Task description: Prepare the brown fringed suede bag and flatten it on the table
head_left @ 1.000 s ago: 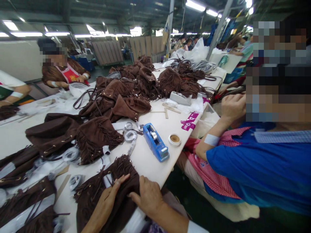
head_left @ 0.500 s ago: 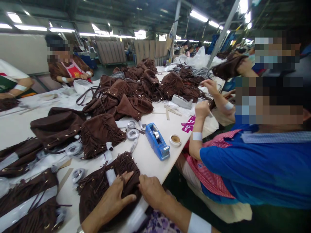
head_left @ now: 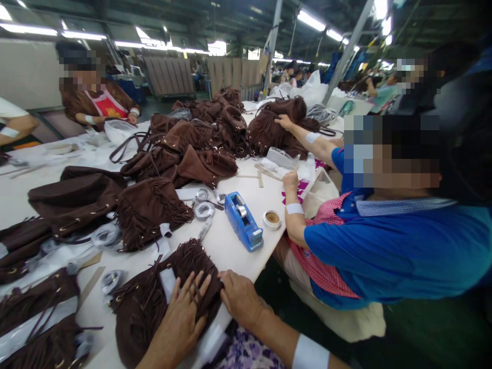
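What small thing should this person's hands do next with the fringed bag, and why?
Perhaps the right hand should gently smooth the edge of the fringed brown bag: its curled fingers are at that edge, while the left hand lies with fingers spread on the bag and could steady it.

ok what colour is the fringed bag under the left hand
The fringed bag is dark brown, clearest in the head view.
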A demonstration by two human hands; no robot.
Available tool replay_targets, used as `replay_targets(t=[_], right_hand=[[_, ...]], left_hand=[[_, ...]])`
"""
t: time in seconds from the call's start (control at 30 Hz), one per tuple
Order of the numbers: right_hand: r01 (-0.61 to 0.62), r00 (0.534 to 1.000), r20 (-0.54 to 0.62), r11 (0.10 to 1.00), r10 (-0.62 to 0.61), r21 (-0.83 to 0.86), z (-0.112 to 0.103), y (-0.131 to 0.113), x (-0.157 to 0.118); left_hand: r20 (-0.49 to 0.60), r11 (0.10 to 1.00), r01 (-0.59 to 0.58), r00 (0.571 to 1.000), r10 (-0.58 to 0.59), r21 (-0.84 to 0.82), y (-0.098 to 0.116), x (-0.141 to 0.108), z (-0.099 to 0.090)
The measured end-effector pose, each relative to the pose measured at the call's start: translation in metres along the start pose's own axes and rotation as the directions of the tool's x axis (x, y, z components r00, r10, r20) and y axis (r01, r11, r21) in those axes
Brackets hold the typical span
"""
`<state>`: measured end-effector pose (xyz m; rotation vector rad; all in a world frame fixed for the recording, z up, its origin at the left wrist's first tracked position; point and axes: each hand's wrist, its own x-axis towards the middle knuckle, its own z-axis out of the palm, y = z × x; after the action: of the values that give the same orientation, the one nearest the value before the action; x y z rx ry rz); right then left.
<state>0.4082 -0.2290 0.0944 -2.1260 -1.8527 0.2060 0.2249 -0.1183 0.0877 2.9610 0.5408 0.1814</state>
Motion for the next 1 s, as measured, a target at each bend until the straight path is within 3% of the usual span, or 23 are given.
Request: replay_targets(t=[0.13, 0.33, 0.57, 0.67, 0.73, 0.8, 0.9, 1.0], right_hand=[[0.094, 0.995, 0.031, 0.995, -0.093, -0.017, 0.002, 0.007, -0.001], [0.191, 0.975, 0.116, 0.981, -0.192, 0.016, -0.012, 0.022, 0.006], [0.106, 0.983, 0.122, 0.967, -0.137, 0.231, -0.011, 0.027, 0.014], [-0.027, 0.996, 0.094, 0.934, -0.007, 0.356, -0.009, 0.024, 0.005], [-0.209, 0.978, 0.116, 0.858, 0.174, 0.469, -0.009, 0.018, -0.003], [-0.376, 0.927, 0.220, 0.717, 0.305, 0.587, -0.009, 0.010, -0.009], [-0.547, 0.837, 0.447, 0.448, 0.315, 0.707, -0.008, -0.006, -0.010], [-0.673, 0.735, 0.611, 0.203, 0.295, 0.711, -0.003, -0.021, -0.004]], left_hand=[[-0.004, 0.998, -0.027, 1.000, 0.028, 0.064, 0.000, 0.000, -0.001], [0.034, 0.998, -0.035, 0.999, 0.033, 0.061, 0.001, -0.002, -0.001], [0.069, 0.998, -0.041, 0.997, 0.038, 0.043, 0.004, -0.002, -0.003], [0.074, 1.000, -0.022, 0.997, 0.023, -0.015, 0.000, -0.001, -0.004], [0.080, 0.994, 0.007, 0.997, 0.001, -0.106, -0.003, -0.002, -0.005], [0.090, 0.968, 0.053, 0.995, -0.032, -0.247, -0.007, -0.003, -0.009], [0.125, 0.858, 0.183, 0.982, -0.139, -0.479, -0.012, -0.005, -0.019], [0.178, 0.710, 0.307, 0.951, -0.252, -0.634, -0.016, -0.005, -0.031]])
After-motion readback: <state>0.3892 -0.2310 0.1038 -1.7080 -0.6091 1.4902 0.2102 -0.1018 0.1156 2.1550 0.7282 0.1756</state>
